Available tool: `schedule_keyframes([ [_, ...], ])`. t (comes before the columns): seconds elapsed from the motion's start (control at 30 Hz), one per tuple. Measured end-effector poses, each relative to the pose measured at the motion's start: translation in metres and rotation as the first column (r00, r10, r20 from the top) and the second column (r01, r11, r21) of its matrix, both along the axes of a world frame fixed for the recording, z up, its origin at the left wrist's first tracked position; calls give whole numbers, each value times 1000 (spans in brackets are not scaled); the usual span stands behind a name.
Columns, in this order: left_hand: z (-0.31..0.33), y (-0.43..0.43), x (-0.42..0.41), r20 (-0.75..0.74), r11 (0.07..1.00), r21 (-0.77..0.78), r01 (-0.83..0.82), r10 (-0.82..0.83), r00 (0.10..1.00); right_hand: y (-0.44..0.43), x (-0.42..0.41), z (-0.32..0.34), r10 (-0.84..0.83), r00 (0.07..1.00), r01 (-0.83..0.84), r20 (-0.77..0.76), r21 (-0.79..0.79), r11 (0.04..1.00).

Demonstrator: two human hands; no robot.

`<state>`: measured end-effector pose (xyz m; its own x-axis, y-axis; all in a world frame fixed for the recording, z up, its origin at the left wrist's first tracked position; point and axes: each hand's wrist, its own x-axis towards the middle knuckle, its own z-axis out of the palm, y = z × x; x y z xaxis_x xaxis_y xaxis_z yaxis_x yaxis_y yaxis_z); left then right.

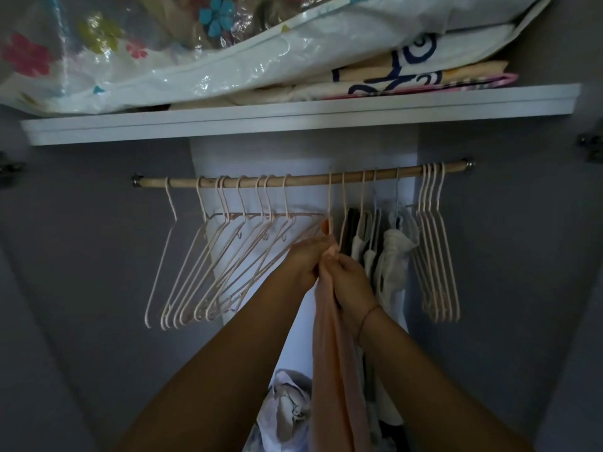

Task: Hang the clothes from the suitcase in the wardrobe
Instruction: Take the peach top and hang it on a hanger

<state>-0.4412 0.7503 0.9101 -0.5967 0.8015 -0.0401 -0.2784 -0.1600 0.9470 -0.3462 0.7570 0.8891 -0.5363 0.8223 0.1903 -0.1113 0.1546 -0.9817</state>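
Both hands are closed on a pink garment (331,353), which hangs down from a hanger (330,197) hooked near the middle of the wooden rod (306,178). The left hand (306,259) grips the cloth at its top, and the right hand (350,282) pinches it just below. Empty hangers (208,256) fill the left half of the rod, and pale clothes (393,256) hang just right of the garment. Above, a flowered plastic bag (146,60) lies on the shelf (293,117).

A white shelf (293,117) bore a flower-printed clear storage bag (156,60) on the left and folded patterned linens (424,80) on the right. Below, a wooden rail (310,179) carried pink hangers (435,243) and hung garments (393,256).
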Motion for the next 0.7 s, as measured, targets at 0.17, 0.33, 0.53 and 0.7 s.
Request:
schedule_keyframes([
  [0.17, -21, -1, -3, -32, 1000, -18, 1, -2, 999, 5, 3, -20, 34, 998, -33, 54, -25, 999],
  [0.33, -34, -20, -6, -79, 1000, -31, 1, -3, 997, -3, 8, -30, 107, 994, -109, 36, 29, 994],
  [0.53, -53, -75, 4, -46, 996, -76, -55, 52, 998, -31, 14, -47, 142, 990, -142, -6, -1, 990],
  [0.7, -76, -152, 27, -30, 983, -132, -125, 122, 992, -87, 25, -80, 244, 970, -243, -8, -85, 966],
])
